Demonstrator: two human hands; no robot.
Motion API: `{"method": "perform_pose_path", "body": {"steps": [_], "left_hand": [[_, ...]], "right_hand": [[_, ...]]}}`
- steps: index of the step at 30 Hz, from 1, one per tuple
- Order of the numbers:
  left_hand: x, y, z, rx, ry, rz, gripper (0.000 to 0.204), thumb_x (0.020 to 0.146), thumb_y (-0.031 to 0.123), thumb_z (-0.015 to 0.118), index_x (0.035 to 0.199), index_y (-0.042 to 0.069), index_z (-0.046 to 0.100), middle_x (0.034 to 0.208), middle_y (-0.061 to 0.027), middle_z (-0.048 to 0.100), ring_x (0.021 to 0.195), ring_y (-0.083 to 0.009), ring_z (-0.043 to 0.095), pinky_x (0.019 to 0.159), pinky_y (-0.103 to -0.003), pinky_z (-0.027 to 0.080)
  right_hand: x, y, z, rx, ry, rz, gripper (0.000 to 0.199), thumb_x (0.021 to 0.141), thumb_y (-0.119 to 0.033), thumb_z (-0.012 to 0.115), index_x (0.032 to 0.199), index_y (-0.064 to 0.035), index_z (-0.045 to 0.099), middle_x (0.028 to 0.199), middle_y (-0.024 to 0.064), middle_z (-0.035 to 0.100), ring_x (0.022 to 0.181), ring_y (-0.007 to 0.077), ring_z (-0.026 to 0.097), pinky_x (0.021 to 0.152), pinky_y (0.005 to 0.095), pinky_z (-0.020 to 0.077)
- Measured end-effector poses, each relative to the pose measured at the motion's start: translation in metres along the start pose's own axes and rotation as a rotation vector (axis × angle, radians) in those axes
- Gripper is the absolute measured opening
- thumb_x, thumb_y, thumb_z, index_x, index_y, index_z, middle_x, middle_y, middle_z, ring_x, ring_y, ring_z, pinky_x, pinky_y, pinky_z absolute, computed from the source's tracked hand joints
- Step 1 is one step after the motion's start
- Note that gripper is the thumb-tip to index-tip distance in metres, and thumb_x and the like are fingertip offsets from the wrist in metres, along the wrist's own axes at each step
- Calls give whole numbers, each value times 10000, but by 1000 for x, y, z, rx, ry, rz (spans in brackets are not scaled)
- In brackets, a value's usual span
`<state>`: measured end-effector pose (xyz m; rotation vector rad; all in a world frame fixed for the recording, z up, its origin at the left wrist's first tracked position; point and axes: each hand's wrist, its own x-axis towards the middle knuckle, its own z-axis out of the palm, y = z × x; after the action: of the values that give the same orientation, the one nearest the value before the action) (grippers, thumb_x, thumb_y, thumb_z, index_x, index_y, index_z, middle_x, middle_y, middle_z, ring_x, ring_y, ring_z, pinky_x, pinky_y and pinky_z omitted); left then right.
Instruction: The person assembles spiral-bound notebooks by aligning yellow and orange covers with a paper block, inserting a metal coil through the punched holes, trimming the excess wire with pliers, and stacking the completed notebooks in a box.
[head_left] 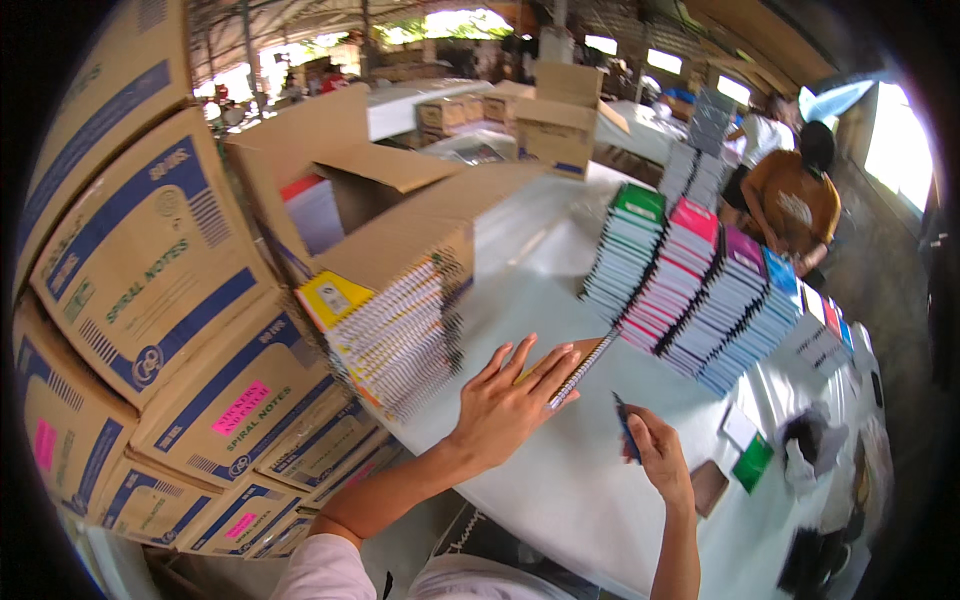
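Note:
My left hand (512, 398) lies flat with its fingers spread over a spiral notebook (592, 362) on the table. That notebook has a brown cover and a wire coil along its right edge; the hand hides much of it. To the right, my right hand (658, 452) is closed round a small dark tool with a pointed tip (622, 408) and some blue on it; its exact kind is unclear. The tool is apart from the notebook. Left of my left hand stands a stack of yellow-covered spiral notebooks (385, 335).
Tall notebook stacks with green (638, 203), pink (694, 220) and purple (744, 250) covers stand ahead right. Cartons (150, 260) pile up at my left. An open carton (400, 215) sits behind the yellow stack. A person in a brown shirt (795, 190) is at the far right.

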<state>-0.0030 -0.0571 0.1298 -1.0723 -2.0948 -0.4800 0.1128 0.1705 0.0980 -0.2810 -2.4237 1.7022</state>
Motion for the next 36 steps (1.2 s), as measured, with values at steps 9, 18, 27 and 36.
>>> {"method": "perform_pose_path", "body": {"steps": [9,18,27,36], "left_hand": [[27,-76,-117,-126,7,-232,506,859,314,677,1336,168,593,1432,-31,517,1343,-302,456,1089,-442,379],[57,-160,-129,-819,124,-123,540,911,460,604,1325,114,603,1556,-127,335,1485,-326,139,1185,-444,122],[37,-205,-134,-926,-23,-220,781,899,568,567,1382,-39,481,1560,-140,305,1458,-224,236,1164,-383,225],[8,-216,-165,-837,-313,-287,528,990,436,499,1266,-1,607,1298,-107,622,1275,-189,519,1061,-289,389]], "right_hand": [[28,83,2,-760,234,-523,292,876,-142,688,1155,-64,652,1168,164,580,959,314,615,839,412,480],[116,-140,114,826,-240,-332,545,891,-7,661,1372,48,411,1303,139,535,901,194,664,806,296,541],[145,-200,145,407,110,-709,117,863,32,640,957,-30,674,910,74,702,685,185,651,621,320,527],[121,-195,189,-591,-38,-1446,500,648,71,649,1138,-26,661,1117,104,646,926,274,661,769,375,567]]}}
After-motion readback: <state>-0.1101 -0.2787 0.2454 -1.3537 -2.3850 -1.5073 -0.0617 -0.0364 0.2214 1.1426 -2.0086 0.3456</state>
